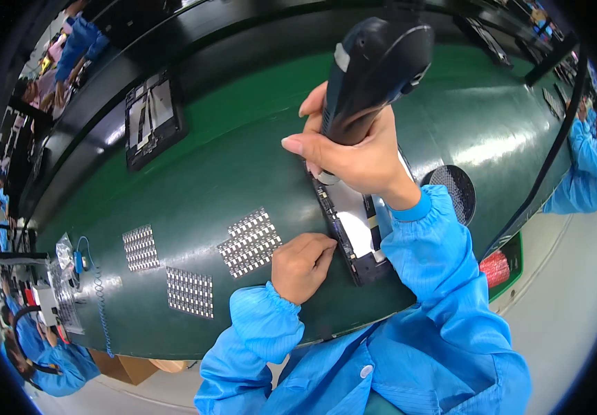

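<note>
My right hand (354,149) grips a dark electric screwdriver (374,69), held upright with its tip down on the far end of an opened black device (354,235) lying on the green bench mat (229,159). My left hand (303,266) is curled with its fingertips pressed against the near left edge of the device. Both arms wear blue sleeves. The screwdriver's tip is hidden behind my right hand.
Three sheets of small silvery parts (250,242) lie to the left. A second opened device (152,121) sits far left on the black conveyor. A round black mesh dish (456,190) is at the right. Other people in blue work at both sides.
</note>
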`<act>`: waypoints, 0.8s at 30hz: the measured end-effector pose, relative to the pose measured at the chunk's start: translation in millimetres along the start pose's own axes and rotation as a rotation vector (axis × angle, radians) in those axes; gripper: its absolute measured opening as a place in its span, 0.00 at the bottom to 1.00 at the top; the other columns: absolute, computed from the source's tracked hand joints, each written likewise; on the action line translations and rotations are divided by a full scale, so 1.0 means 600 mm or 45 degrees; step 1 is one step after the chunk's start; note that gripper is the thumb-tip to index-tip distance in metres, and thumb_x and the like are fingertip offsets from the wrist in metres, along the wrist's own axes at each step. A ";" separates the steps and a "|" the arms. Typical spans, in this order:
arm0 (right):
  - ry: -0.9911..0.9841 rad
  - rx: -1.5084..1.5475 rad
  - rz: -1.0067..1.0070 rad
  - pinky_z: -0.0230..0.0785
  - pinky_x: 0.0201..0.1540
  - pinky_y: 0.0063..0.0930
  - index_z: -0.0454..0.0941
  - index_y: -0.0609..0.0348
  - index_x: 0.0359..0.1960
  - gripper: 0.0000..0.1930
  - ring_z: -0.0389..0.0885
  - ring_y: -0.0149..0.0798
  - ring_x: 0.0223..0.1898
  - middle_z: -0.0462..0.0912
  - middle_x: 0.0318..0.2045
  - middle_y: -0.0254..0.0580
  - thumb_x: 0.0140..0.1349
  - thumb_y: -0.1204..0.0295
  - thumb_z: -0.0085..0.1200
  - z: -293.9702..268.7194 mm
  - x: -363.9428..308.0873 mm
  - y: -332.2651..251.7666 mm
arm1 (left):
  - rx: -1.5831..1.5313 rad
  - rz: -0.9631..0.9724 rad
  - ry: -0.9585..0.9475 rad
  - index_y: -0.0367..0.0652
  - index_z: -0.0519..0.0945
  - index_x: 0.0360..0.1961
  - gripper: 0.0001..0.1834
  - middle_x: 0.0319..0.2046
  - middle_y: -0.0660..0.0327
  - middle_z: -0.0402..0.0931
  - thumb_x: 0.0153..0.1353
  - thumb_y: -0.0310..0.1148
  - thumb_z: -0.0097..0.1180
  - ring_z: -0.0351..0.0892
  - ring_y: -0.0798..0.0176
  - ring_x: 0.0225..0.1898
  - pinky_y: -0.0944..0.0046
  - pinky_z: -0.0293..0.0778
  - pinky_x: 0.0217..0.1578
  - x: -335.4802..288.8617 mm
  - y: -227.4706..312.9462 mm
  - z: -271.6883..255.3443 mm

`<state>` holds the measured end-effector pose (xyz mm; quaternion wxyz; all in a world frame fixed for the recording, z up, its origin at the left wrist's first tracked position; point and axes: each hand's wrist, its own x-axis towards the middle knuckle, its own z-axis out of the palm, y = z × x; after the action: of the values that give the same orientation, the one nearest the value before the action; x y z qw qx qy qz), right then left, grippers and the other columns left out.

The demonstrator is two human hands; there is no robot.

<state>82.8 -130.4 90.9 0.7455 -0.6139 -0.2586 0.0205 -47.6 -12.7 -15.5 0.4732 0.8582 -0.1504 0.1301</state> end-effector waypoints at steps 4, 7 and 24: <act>0.009 -0.035 0.030 0.65 0.19 0.18 0.69 0.65 0.36 0.16 0.75 0.26 0.16 0.77 0.16 0.37 0.48 0.85 0.61 0.011 0.001 0.017 | -0.004 0.044 0.017 0.37 0.80 0.27 0.07 0.28 0.57 0.79 0.44 0.18 0.61 0.77 0.62 0.21 0.67 0.73 0.21 0.002 -0.003 -0.002; -0.008 -0.047 -0.004 0.66 0.19 0.18 0.69 0.65 0.36 0.15 0.75 0.26 0.16 0.77 0.16 0.38 0.48 0.85 0.61 0.013 0.003 0.024 | -0.012 0.039 0.024 0.37 0.79 0.27 0.07 0.27 0.57 0.79 0.44 0.19 0.61 0.77 0.62 0.20 0.67 0.72 0.21 -0.001 -0.005 -0.004; -0.041 -0.073 -0.013 0.67 0.19 0.20 0.68 0.64 0.35 0.14 0.75 0.27 0.16 0.77 0.17 0.39 0.49 0.86 0.60 0.021 -0.006 0.032 | -0.022 0.056 0.014 0.38 0.79 0.26 0.07 0.27 0.58 0.78 0.44 0.19 0.62 0.76 0.62 0.19 0.66 0.72 0.20 0.003 -0.002 -0.007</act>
<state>80.3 -115.5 73.1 0.7235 -0.6332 -0.2743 0.0193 -45.6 -8.9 -13.6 0.4786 0.8498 -0.1680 0.1437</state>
